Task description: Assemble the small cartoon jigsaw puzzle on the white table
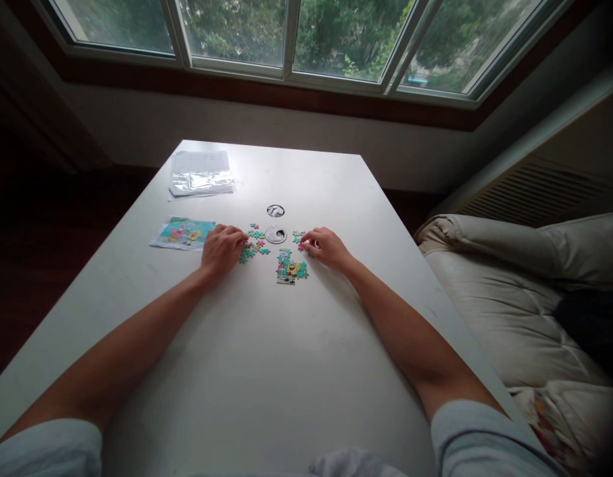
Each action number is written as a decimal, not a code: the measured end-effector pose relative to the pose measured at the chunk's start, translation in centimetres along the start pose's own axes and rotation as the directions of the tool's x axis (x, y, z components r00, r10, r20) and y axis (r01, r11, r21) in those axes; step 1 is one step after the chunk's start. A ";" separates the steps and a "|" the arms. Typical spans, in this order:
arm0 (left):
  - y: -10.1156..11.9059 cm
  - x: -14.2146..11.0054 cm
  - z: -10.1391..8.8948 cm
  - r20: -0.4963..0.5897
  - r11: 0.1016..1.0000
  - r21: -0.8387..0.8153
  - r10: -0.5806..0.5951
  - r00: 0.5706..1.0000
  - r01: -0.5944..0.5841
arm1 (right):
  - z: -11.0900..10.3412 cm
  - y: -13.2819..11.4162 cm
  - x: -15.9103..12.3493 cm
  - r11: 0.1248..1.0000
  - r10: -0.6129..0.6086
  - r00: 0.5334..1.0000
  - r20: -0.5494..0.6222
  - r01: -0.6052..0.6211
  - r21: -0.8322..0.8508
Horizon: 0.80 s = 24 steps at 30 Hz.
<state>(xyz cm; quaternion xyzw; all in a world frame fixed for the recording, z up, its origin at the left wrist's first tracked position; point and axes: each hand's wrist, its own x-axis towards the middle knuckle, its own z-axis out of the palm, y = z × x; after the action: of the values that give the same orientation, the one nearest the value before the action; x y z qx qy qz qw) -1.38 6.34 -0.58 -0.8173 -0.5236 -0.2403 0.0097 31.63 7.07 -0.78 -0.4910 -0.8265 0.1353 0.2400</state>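
- The joined puzzle (287, 270) is lying on the white table (267, 371) between the two hands, nearer to the right hand (327, 248) and a little closer to the person than either hand's fingertips.
- The left hand (224, 252) is resting with bent fingers at the left edge of a scatter of loose pieces (257, 234); its fingertips are partly hiding, so I cannot tell whether it is gripping one.
- The right hand is curling, partly closed, its thumb and forefinger meeting a pink piece (301, 247) or hovering just by it; I cannot tell whether it has hold of it.
- A few more pieces (296, 234) are lying just beyond the right fingertips.
- A round disc (275, 234) is sitting between the two groups of pieces, beyond the joined puzzle.
- A picture packet (182, 233) is lying just left of the left hand.
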 end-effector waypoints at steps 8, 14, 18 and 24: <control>-1.2 0.3 -0.4 -0.011 0.982 0.055 -0.181 0.983 0.181 | -0.1 0.0 -0.1 1.000 0.001 1.000 -0.020 -0.001 -0.004; -1.6 0.4 -0.2 -0.014 0.983 0.029 -0.179 0.984 0.179 | 0.0 0.5 0.0 0.999 0.033 0.997 -0.073 -0.035 -0.020; -1.6 0.3 -0.2 -0.011 0.987 0.007 -0.160 0.987 0.160 | -0.1 1.3 0.0 0.998 0.065 0.990 -0.128 -0.067 -0.013; -1.5 0.3 -0.2 -0.026 0.984 0.023 -0.178 0.984 0.178 | -0.6 2.3 0.0 0.983 0.181 0.960 -0.213 -0.179 0.030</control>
<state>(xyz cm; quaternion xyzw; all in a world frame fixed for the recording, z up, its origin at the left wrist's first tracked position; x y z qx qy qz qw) -2.64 7.16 -0.60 -0.7642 -0.5973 -0.2433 0.0046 33.70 8.15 -1.36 -0.5746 -0.7470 0.1069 0.3170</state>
